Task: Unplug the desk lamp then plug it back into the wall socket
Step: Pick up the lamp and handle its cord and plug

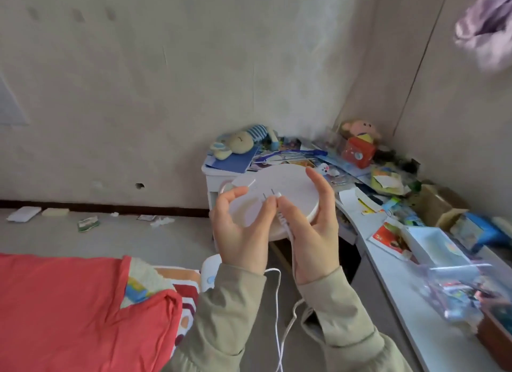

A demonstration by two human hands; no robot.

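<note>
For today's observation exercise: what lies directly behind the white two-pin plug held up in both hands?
Behind the white two-pin plug is a round white disc; both hands hide its lower part, and it hides the desk behind it.

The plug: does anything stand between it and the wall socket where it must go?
Cannot say: no wall socket shows in this view. Both hands pinch the plug, prongs up, in front of a white round disc; nothing covers the prongs.
</note>
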